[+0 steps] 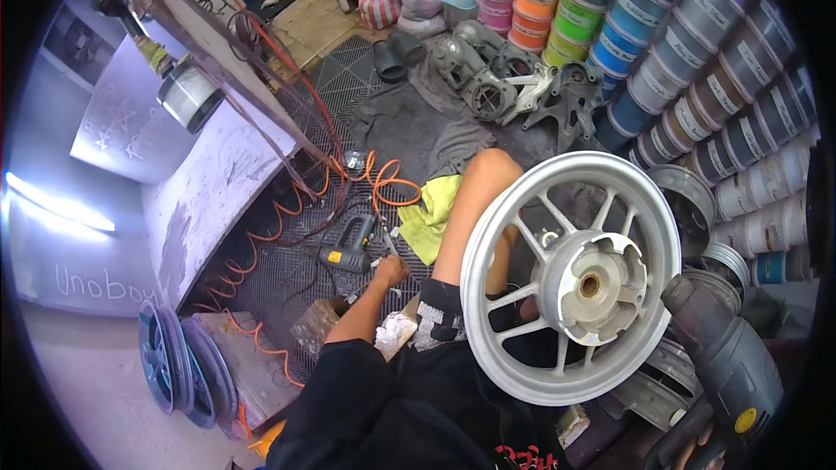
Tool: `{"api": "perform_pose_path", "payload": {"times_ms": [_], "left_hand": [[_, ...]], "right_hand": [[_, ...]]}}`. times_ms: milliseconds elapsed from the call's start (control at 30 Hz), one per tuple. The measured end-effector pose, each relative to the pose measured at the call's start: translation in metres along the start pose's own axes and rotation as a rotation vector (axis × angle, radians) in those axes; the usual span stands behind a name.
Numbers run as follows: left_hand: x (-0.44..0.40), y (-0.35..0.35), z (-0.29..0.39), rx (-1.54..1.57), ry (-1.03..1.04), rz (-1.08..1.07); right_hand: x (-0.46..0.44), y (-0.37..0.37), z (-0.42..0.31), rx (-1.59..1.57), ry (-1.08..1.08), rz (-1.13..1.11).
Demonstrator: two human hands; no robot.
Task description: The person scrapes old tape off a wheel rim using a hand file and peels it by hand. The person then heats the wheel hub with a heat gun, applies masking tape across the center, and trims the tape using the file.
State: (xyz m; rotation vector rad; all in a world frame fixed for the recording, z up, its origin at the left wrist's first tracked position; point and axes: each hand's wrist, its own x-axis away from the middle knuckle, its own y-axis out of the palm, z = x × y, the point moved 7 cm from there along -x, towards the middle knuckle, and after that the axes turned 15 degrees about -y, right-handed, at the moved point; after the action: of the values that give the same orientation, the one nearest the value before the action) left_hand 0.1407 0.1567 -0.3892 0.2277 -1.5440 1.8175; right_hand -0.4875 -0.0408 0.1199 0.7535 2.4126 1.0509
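Observation:
My right hand (699, 453), partly hidden at the bottom right, is closed round the handle of a dark grey pistol-shaped power tool (727, 361) with a yellow badge. The tool's front end is close to the rim of a silver alloy wheel (476, 331), which stands tilted toward me over my right side. Down by the floor, my left hand (393, 271) is closed on what looks like an air blow gun (387, 239) at the end of an orange coiled hose (389, 183). A second grey power tool (350, 248) with a yellow label lies beside that hand.
Grey metal engine casings (488, 78) lie ahead on the mat. Stacked labelled tubs (627, 22) line the right side. More wheels lean at lower left (178, 365) and right (684, 196). A yellow-green cloth (431, 218) and a wooden block (315, 322) are near my leg.

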Motion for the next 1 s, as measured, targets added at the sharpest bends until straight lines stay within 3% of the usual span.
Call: {"api": "perform_pose_path", "payload": {"times_ms": [100,233,333,400,433,500,600,700,733,900,1000], "left_hand": [[-0.004,0.001,0.003,0.056,-0.028,-0.06],[0.012,-0.023,0.022,-0.062,0.016,-0.05],[0.023,-0.045,0.036,0.016,-0.004,-0.112],[0.012,-0.056,0.042,0.076,0.019,-0.099],[0.008,-0.062,0.054,0.104,0.036,-0.091],[0.003,-0.07,0.08,0.158,0.069,-0.074],[0.005,-0.08,0.135,0.225,0.146,-0.054],[0.014,-0.09,0.208,0.274,0.262,-0.045],[0.017,-0.093,0.234,0.289,0.305,-0.039],[0.031,-0.1,0.376,0.375,0.523,-0.03],[0.031,-0.094,0.458,0.418,0.612,-0.021]], "right_hand": [[0.016,0.023,0.004,-0.145,-0.002,-0.154],[0.055,0.031,-0.011,0.04,-0.274,0.045],[0.127,-0.003,-0.019,0.297,-0.583,0.443],[0.173,-0.002,-0.012,0.467,-0.823,0.845],[0.189,-0.012,-0.008,0.563,-0.759,0.744],[0.204,-0.021,0.013,0.656,-0.698,1.024],[0.224,-0.046,0.04,0.587,-0.443,1.107],[0.231,-0.089,0.075,0.582,0.026,1.215],[0.243,-0.118,0.094,0.65,0.18,1.239],[0.309,-0.269,0.184,0.897,0.421,1.449],[0.374,-0.368,0.229,1.653,0.717,1.414]]}}
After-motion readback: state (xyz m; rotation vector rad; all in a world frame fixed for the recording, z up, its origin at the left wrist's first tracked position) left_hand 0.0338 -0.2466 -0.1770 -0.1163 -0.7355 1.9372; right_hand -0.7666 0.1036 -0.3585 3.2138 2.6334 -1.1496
